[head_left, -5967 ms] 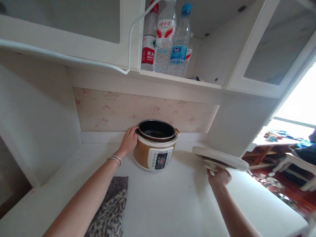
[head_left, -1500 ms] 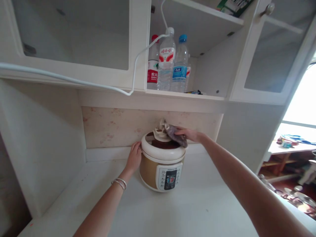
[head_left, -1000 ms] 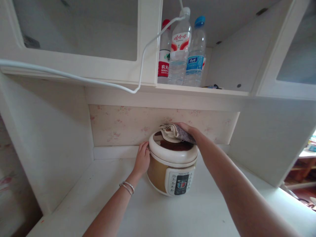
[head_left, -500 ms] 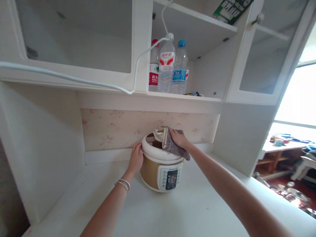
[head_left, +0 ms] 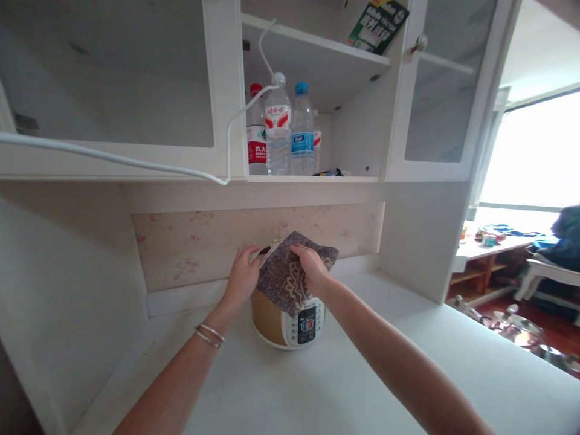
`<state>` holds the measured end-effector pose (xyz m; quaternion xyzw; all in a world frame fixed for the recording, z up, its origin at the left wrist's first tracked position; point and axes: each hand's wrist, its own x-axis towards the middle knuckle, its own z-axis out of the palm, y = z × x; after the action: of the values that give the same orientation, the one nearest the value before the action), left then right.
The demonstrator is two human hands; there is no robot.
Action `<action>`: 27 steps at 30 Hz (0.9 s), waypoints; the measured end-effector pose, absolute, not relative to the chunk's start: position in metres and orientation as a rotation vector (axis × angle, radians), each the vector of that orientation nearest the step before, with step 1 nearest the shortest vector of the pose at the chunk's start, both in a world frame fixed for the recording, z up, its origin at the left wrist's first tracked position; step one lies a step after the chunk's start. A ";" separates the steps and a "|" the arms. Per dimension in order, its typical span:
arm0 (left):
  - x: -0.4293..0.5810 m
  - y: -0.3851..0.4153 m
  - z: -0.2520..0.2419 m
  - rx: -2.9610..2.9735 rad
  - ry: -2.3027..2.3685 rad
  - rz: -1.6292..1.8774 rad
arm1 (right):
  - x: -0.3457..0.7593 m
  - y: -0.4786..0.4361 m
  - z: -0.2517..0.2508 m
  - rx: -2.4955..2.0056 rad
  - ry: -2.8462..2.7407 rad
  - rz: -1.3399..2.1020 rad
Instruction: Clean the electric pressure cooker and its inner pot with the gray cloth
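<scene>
A grey-brown cloth [head_left: 283, 275] with a pale pattern is spread over the top of a gold and white electric cooker [head_left: 267, 320], hiding most of its lid. Part of the cooker's control panel [head_left: 307, 325] shows below the cloth. My right hand [head_left: 312, 269] grips the cloth from the right, its thumb lying on top. At the cloth's left edge, my left hand [head_left: 244, 273] is closed, fingers curled over the edge beside the lid. Its fingertips are partly hidden. Two silver bangles [head_left: 209, 336] circle my left wrist.
The cooker stands on a white counter [head_left: 290, 393] under a white cabinet. Several plastic bottles [head_left: 278, 130] stand on the open shelf above. A white cable [head_left: 158, 169] hangs across the cabinet front. Shiny metal pots [head_left: 516, 329] sit at the lower right, beyond the counter.
The cloth, earlier folded at the lid handle, is now spread wider across the lid. My left hand has moved from the lid's side up to the cloth's edge. The view has shifted right.
</scene>
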<state>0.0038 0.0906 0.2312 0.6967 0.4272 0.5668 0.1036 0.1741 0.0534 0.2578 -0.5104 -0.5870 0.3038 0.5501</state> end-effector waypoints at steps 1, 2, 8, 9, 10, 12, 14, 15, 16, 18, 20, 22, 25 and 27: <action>0.018 0.082 0.239 2.177 1.170 1.678 | 0.172 0.049 0.261 -1.081 -1.301 0.858; 0.033 0.073 0.245 2.330 1.051 1.617 | 0.171 0.046 0.263 -0.947 -1.205 0.982; 0.087 0.071 0.244 2.691 1.005 1.154 | 0.215 0.022 0.247 -0.724 -0.848 1.020; 0.087 0.077 0.240 2.709 1.057 1.099 | 0.229 0.016 0.235 -0.739 -0.804 0.965; 0.086 0.082 0.237 2.731 1.094 1.050 | 0.244 0.010 0.220 -0.764 -0.798 0.934; 0.080 0.092 0.232 2.765 1.145 0.975 | 0.273 -0.004 0.181 -0.868 -0.866 0.992; 0.071 0.098 0.231 2.744 1.214 0.940 | 0.297 -0.020 0.138 -1.003 -0.896 1.104; 0.067 0.102 0.231 2.713 1.258 0.948 | 0.307 -0.028 0.117 -1.072 -0.889 1.145; 0.063 0.105 0.232 2.673 1.300 0.968 | 0.316 -0.035 0.097 -1.133 -0.877 1.181; 0.056 0.116 0.233 2.586 1.351 1.018 | 0.327 -0.047 0.067 -1.213 -0.858 1.212; 0.051 0.129 0.237 2.500 1.360 1.050 | 0.332 -0.053 0.050 -1.235 -0.873 1.225; 0.051 0.143 0.244 2.412 1.360 1.044 | 0.330 -0.054 0.044 -1.239 -0.920 1.230; 0.055 0.162 0.256 2.312 1.310 1.013 | 0.321 -0.050 0.042 -1.313 -1.044 1.203; 0.060 0.172 0.263 2.294 1.184 0.968 | 0.314 -0.048 0.040 -1.373 -1.148 1.164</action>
<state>0.0601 0.1715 0.2634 0.8168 0.4216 0.3445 0.1909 0.3138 -0.0480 0.0401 -0.5633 -0.4709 0.4777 0.4824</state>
